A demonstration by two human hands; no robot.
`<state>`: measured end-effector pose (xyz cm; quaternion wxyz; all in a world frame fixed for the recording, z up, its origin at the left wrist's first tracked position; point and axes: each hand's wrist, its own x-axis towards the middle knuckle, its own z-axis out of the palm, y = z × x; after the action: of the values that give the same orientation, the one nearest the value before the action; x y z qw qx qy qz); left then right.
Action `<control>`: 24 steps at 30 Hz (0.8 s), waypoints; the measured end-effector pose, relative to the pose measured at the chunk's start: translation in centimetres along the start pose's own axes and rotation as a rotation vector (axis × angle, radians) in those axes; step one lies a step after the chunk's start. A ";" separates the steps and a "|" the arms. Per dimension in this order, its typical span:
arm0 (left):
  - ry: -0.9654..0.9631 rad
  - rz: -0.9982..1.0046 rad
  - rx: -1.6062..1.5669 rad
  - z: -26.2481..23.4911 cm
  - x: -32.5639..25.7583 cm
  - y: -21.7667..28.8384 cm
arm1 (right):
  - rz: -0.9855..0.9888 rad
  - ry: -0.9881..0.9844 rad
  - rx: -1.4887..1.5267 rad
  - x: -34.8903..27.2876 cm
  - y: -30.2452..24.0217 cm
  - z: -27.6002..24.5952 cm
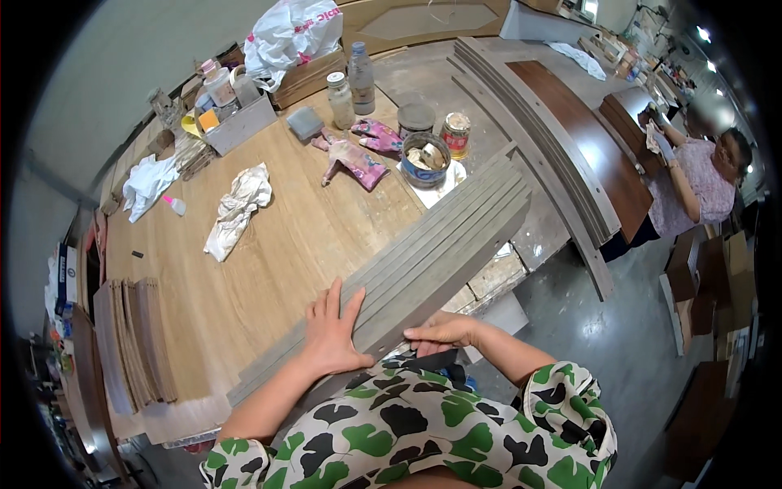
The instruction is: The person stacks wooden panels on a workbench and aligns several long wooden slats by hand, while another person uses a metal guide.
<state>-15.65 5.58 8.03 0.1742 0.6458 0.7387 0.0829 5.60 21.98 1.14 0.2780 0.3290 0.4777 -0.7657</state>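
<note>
Slats (444, 253) in grey lie bunched side by side, slanting across the near corner of the table (301, 244), and from my distant seat I judge that loose bundling to be the chief hazard. I see no strap or clamp around them. The left hand (332, 330) is spread over their upper edges, fingers fanned and thumb reaching toward the near side; the right hand (444, 331) is curled around the outermost piece's lower edge, thumb on its face, fingers partly hidden. If the left palm eased its pressure while the right pulled, I think that piece could peel away and the others fan out or topple. The bundle also seems to run past the table's near edge, though I can't tell how much is supported; too much weight there could tip it toward the patterned shirt (407, 420) or the floor (562, 326).

The far end worries me too. It lies near a lidless tin (425, 160) and close to some curved rails (547, 122). A sideways swing could upset the tin and smear the wood, or scrape the rails. I'd also watch the right fingertips, since a slipping piece could pinch them.
</note>
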 end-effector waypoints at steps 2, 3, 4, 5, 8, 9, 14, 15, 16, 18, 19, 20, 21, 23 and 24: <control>-0.005 -0.040 0.014 0.1 0.2 0.8 | -0.025 0.078 -0.075 -1.5 0.0 -2.4; -0.017 -0.068 0.034 0.2 0.5 1.2 | -0.040 0.136 -0.081 -3.0 0.0 -4.1; -0.005 -0.091 0.026 0.2 0.4 1.5 | -0.077 0.220 -0.068 -4.9 -1.0 -5.8; 0.023 -0.114 0.067 0.4 0.3 1.8 | -0.198 0.330 -0.080 -6.8 -2.0 -7.9; 0.064 -0.166 0.103 1.2 -0.1 2.4 | -0.724 0.853 0.120 -10.7 -4.4 -16.2; 0.079 -0.154 0.116 1.4 0.0 2.5 | -0.813 0.948 0.182 -11.3 -4.8 -20.4; 0.142 -0.181 0.039 1.6 -0.9 2.9 | -0.936 1.513 -0.525 -8.4 -11.1 -32.0; 0.153 -0.175 0.040 1.8 -1.7 3.0 | -0.792 1.576 -0.657 -7.2 -12.7 -32.3; 0.186 -0.096 0.019 1.8 -0.8 2.9 | -0.875 1.558 -0.907 -9.3 -9.8 -40.3; 0.228 -0.208 -0.046 2.8 -2.5 2.4 | -0.783 1.251 -0.409 -4.2 -13.5 -35.6; 0.254 -0.181 -0.112 2.7 -2.1 1.9 | -0.741 1.244 -0.686 -5.4 -11.8 -40.3; 0.259 -0.294 -0.104 2.5 -2.6 1.7 | -0.723 1.306 -0.902 -5.3 -10.1 -41.9; 0.240 -0.346 -0.075 2.8 -4.0 2.1 | -0.706 1.140 -0.714 -3.7 -12.4 -36.1; 0.245 -0.359 -0.036 2.2 -5.2 2.4 | -0.697 1.080 -0.716 -4.9 -11.6 -35.0; 0.214 -0.407 -0.012 2.0 -5.8 2.4 | -0.709 1.044 -0.793 -5.5 -11.7 -34.2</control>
<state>-12.08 0.08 7.86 0.1121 0.4701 0.8674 0.1185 8.53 58.42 0.65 -0.1511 0.3512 0.8654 -0.3238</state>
